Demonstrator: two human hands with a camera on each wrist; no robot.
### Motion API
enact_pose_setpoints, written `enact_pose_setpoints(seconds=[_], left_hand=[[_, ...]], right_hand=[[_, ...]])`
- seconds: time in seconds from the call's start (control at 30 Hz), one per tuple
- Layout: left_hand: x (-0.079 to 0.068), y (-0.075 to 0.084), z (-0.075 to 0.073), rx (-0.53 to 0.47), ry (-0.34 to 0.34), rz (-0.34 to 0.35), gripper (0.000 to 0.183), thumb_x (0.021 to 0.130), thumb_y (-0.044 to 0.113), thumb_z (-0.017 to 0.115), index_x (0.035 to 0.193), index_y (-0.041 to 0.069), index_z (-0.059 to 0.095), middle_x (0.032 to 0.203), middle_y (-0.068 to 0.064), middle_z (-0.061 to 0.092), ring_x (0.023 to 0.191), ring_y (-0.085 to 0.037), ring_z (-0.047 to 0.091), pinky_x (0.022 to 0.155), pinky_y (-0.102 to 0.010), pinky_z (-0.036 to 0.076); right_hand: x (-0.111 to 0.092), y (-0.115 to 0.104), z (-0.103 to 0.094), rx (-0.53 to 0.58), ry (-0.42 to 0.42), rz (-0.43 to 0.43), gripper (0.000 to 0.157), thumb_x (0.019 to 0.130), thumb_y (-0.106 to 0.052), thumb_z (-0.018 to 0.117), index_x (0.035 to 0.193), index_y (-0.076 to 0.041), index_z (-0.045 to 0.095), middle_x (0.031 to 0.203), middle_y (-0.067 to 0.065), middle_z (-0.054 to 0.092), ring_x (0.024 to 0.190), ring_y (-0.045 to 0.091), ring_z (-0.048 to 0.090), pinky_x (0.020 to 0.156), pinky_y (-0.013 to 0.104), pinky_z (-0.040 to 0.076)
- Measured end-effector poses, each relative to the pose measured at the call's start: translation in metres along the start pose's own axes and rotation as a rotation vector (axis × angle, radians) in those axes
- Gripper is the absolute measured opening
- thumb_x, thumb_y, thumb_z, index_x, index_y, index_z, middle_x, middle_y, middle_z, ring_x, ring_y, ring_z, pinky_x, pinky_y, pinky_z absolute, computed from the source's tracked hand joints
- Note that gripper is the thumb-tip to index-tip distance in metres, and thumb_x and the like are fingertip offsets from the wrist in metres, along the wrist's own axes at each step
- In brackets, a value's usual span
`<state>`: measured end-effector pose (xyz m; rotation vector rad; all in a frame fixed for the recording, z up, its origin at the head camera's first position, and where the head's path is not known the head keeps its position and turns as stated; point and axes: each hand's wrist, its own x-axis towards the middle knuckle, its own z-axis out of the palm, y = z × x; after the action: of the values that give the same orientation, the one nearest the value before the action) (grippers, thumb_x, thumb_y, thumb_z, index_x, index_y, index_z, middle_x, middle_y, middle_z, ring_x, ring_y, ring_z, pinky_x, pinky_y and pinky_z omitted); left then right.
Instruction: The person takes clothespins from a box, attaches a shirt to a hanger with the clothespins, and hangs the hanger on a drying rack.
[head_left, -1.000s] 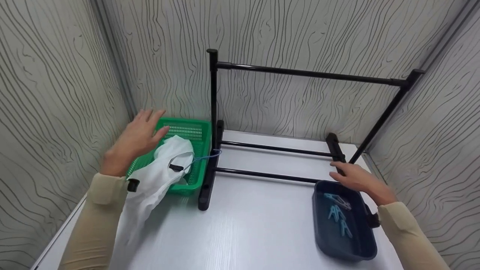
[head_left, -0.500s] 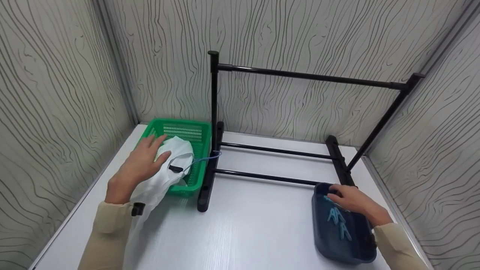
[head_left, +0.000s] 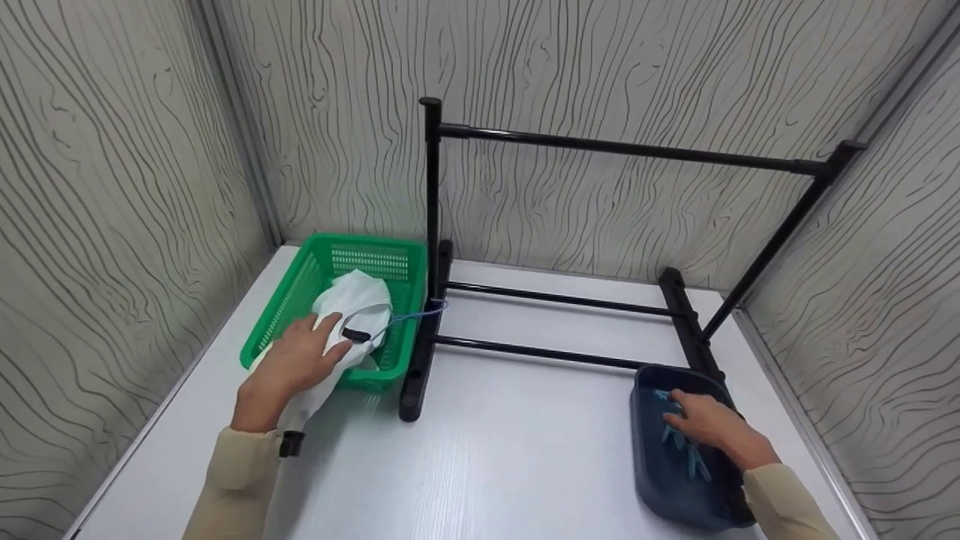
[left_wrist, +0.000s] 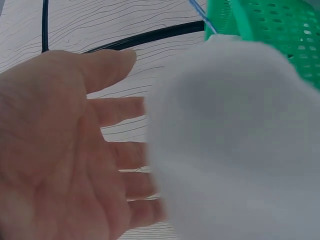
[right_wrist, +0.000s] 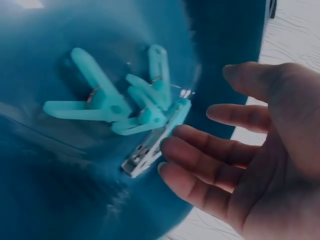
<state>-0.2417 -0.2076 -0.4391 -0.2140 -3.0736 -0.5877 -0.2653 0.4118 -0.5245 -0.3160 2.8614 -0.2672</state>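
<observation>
My left hand (head_left: pixel 292 367) hovers palm inward, fingers spread, beside a white cloth (head_left: pixel 360 289) that lies partly in a green basket (head_left: pixel 414 330) and spills over its front. In the left wrist view the cloth (left_wrist: pixel 235 135) covers the fingertips. A small black piece (head_left: pixel 355 335) and a thin blue cord (head_left: pixel 409 316) show by the cloth. On the right, my right hand (head_left: pixel 709 424) reaches into a dark blue bin (head_left: pixel 643 472) with relaxed fingers, holding nothing. Its fingertips are close to turquoise clothespins (right_wrist: pixel 100 102) and a grey-white clothespin (right_wrist: pixel 145 155) on the bin's bottom.
A black rack stands between basket and bin, with a high top bar (head_left: pixel 630 148), two low crossbars (head_left: pixel 547 352) and a left foot (head_left: pixel 412 390) close to the basket. The bin overlaps the right foot (head_left: pixel 686 322). Patterned walls (head_left: pixel 540 67) enclose the white table (head_left: pixel 517 450).
My right hand has come down from above the rack's right foot into the bin, over the clothespins. My left hand has moved down and right, nearer the cloth.
</observation>
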Motion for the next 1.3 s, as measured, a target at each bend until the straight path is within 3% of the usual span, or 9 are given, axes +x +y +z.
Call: enact_pose_setpoints(seconds=[0.17, 0.3, 0.5, 0.67, 0.9, 1.03, 1.17, 1.3], left_hand=[[-0.003, -0.001, 0.005, 0.008, -0.045, -0.026, 0.059, 0.095, 0.040, 0.047, 0.141, 0.006, 0.033, 0.139, -0.029, 0.034, 0.126, -0.047, 0.033, 0.095, -0.065, 0.031], [-0.003, -0.003, 0.008, 0.011, -0.079, -0.058, 0.061, 0.094, 0.043, 0.047, 0.141, 0.007, 0.032, 0.136, -0.028, 0.038, 0.119, -0.046, 0.039, 0.091, -0.065, 0.034], [-0.001, -0.003, 0.015, 0.059, -0.051, -0.012, 0.058, 0.091, 0.035, 0.056, 0.137, 0.005, 0.038, 0.117, -0.028, 0.048, 0.098, -0.039, 0.048, 0.081, -0.061, 0.043], [-0.001, -0.003, 0.019, 0.096, -0.020, -0.013, 0.053, 0.089, 0.031, 0.060, 0.130, 0.002, 0.045, 0.109, -0.026, 0.052, 0.093, -0.038, 0.048, 0.079, -0.058, 0.043], [-0.005, 0.002, 0.022, 0.135, 0.029, -0.025, 0.048, 0.085, 0.033, 0.066, 0.113, -0.002, 0.051, 0.094, -0.023, 0.052, 0.085, -0.035, 0.046, 0.073, -0.055, 0.043], [-0.009, 0.006, 0.022, 0.140, 0.009, -0.051, 0.048, 0.081, 0.033, 0.069, 0.108, -0.003, 0.053, 0.089, -0.021, 0.053, 0.082, -0.035, 0.047, 0.071, -0.055, 0.043], [-0.011, 0.008, 0.019, 0.133, -0.046, -0.080, 0.037, 0.080, 0.025, 0.067, 0.102, -0.003, 0.057, 0.085, -0.017, 0.054, 0.080, -0.032, 0.047, 0.069, -0.052, 0.042], [-0.009, 0.009, 0.020, 0.147, -0.052, -0.055, 0.024, 0.084, 0.017, 0.061, 0.097, -0.003, 0.059, 0.080, -0.015, 0.056, 0.074, -0.030, 0.048, 0.065, -0.049, 0.042]], right_hand=[[0.004, -0.001, 0.004, -0.003, -0.011, 0.006, 0.040, 0.088, -0.027, 0.061, 0.115, 0.002, 0.055, 0.093, 0.010, 0.063, 0.071, 0.016, 0.055, 0.070, 0.044, 0.048], [0.010, -0.005, 0.005, 0.008, -0.037, 0.003, 0.038, 0.088, -0.027, 0.061, 0.113, 0.001, 0.058, 0.087, 0.006, 0.063, 0.069, 0.014, 0.055, 0.069, 0.043, 0.049], [0.014, -0.009, 0.005, -0.054, -0.099, 0.030, 0.032, 0.086, -0.026, 0.064, 0.107, -0.001, 0.060, 0.087, 0.009, 0.061, 0.073, 0.020, 0.054, 0.071, 0.045, 0.048], [0.013, -0.010, 0.009, -0.079, -0.120, 0.050, 0.033, 0.084, -0.028, 0.066, 0.105, -0.002, 0.060, 0.093, 0.014, 0.059, 0.081, 0.024, 0.053, 0.077, 0.051, 0.046], [0.008, -0.012, 0.011, -0.077, -0.123, 0.065, 0.032, 0.079, -0.033, 0.071, 0.097, -0.008, 0.060, 0.082, 0.006, 0.056, 0.073, 0.019, 0.053, 0.070, 0.044, 0.046], [0.007, -0.012, 0.010, -0.086, -0.131, 0.067, 0.041, 0.077, -0.032, 0.073, 0.105, -0.006, 0.059, 0.095, 0.012, 0.058, 0.082, 0.023, 0.055, 0.073, 0.047, 0.046], [0.007, -0.013, 0.009, -0.095, -0.153, 0.068, 0.053, 0.075, -0.032, 0.076, 0.115, -0.004, 0.056, 0.107, 0.018, 0.058, 0.094, 0.030, 0.056, 0.079, 0.053, 0.045], [0.007, -0.010, 0.009, -0.086, -0.154, 0.062, 0.055, 0.072, -0.029, 0.078, 0.115, -0.004, 0.057, 0.105, 0.015, 0.059, 0.094, 0.028, 0.055, 0.079, 0.053, 0.045]])
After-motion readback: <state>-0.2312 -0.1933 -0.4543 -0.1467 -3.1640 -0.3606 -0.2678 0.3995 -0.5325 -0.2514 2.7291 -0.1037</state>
